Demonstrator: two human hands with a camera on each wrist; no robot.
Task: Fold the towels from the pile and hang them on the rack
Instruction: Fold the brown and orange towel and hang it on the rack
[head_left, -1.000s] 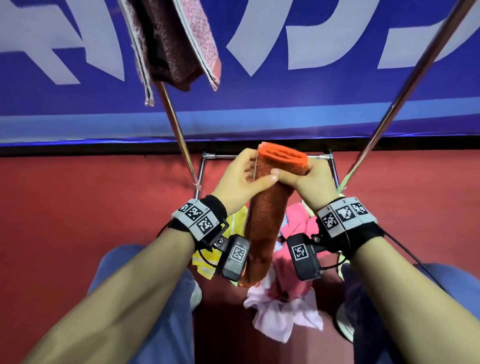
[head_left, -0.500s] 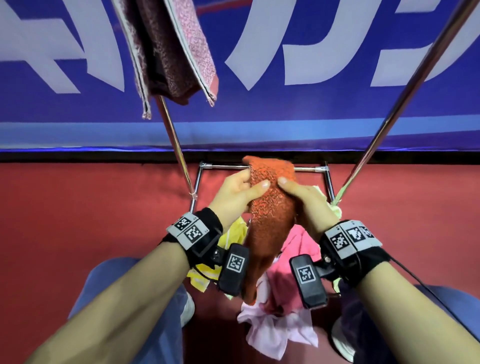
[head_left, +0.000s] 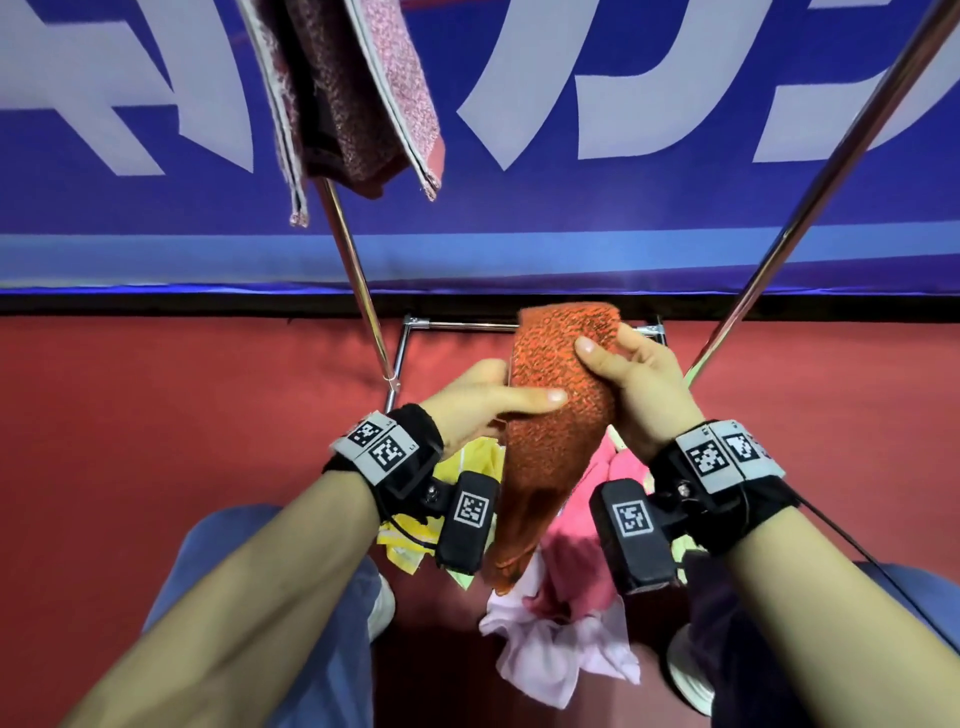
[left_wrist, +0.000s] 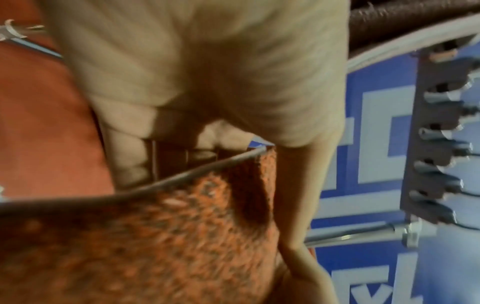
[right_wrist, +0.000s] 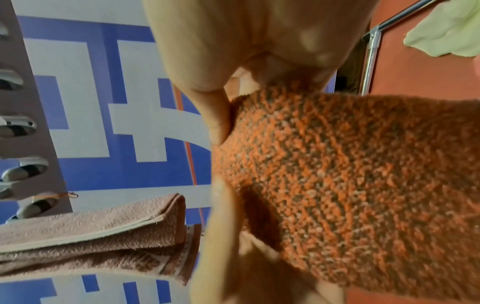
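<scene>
A folded orange towel (head_left: 556, 415) hangs lengthwise between my hands, above the pile. My left hand (head_left: 478, 402) grips its left side, thumb laid across the front. My right hand (head_left: 623, 379) grips its upper right edge, thumb on the front. The wrist views show the same orange towel (left_wrist: 161, 242) (right_wrist: 350, 174) up close, pinched between thumb and fingers. A folded pink-brown towel (head_left: 358, 93) (right_wrist: 98, 236) hangs on the rack at upper left. The pile (head_left: 566, 613) of pink, yellow and pale cloths lies on the red floor under my wrists.
Two slanted chrome rack poles (head_left: 358, 280) (head_left: 810, 208) rise left and right of my hands, joined by a low crossbar (head_left: 457, 326). A blue banner with white letters (head_left: 571, 156) stands behind. My knees in blue trousers (head_left: 218, 571) flank the pile.
Both hands with the orange towel have come slightly lower. The left hand slid down its side while the right stayed near the top, and the towel's broad face now shows.
</scene>
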